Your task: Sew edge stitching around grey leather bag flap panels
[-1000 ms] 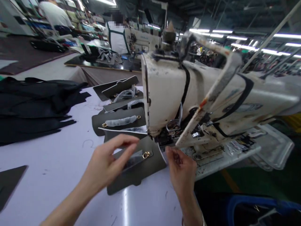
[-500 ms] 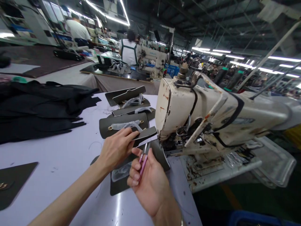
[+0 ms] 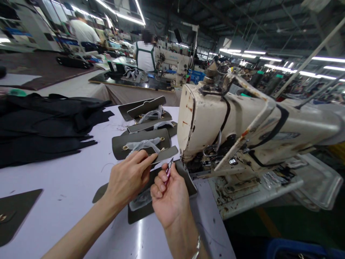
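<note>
Left hand pinches a grey leather strip lying rightward; right hand, closed on pink snips, sits just below it.

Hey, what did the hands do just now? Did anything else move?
The right hand came up and now holds little pink snips in its fingers. The left hand now pinches a dark flap. The sewing machine and pile of black pieces stayed put.
</note>
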Motion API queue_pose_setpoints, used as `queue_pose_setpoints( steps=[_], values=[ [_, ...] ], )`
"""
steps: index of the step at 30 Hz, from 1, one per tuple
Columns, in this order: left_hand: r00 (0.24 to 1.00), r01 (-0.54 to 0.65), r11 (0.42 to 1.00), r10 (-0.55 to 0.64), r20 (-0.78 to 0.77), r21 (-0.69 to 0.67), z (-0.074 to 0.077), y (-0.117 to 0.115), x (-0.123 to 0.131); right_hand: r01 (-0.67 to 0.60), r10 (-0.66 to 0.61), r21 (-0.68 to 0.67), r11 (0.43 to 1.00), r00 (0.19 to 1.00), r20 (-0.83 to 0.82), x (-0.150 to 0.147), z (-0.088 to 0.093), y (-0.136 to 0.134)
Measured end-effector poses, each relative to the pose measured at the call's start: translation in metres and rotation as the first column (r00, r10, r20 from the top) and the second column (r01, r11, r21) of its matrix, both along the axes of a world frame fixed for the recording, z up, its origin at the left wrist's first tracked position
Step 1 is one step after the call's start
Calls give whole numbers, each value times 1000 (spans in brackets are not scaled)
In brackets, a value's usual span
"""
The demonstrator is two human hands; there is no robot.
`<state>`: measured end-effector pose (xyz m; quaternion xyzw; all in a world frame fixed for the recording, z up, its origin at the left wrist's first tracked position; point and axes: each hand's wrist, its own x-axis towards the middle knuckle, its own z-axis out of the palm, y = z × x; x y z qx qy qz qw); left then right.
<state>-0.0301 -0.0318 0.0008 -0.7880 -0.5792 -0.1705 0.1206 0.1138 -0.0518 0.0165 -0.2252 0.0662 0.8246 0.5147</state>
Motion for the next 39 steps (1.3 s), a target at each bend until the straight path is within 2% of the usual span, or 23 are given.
queue_pose_setpoints(
  steps=[3,10,15,20,23,26,28,31,33,34,35,37,39],
  values=[
    [999,6,1000,-7,-34,-31,10,8,1,-6,6,1,1000,1000,6,0,-4,-6],
    [988,37,998,-44,-146,-49,46,35,6,-23,23,-5,1000,998,-58,4,-10,-11],
    [986,44,996,-56,-160,-76,48,28,9,-6,5,-6,1000,995,-102,0,-1,-3],
    [981,22,995,-41,-191,-100,45,22,8,56,-56,-38,998,998,2,-6,9,9],
    [981,23,995,-41,-187,-94,48,25,5,84,-84,-21,996,996,13,-7,9,10],
    [976,-4,997,-12,-218,-72,63,34,5,54,-53,40,998,998,-19,-7,3,-1],
    [967,-58,998,50,-250,-25,80,45,7,-30,30,105,994,1000,-1,-7,-2,-14],
    [972,-136,989,145,-186,65,102,67,11,-151,117,202,968,979,169,-3,-7,-37],
    [990,-109,991,115,-76,75,104,74,13,-192,69,276,942,913,401,7,-6,-49],
    [997,-71,995,72,-14,70,101,72,15,-199,-5,322,926,845,535,16,-6,-53],
    [998,-28,998,25,50,62,94,64,17,-206,-103,372,905,742,663,27,-5,-56],
    [976,64,995,-78,202,73,72,34,26,-208,-340,465,860,447,828,53,-4,-57],
    [896,210,969,-245,370,131,41,-13,42,-230,-501,510,829,100,860,79,-5,-53]
  ],
)
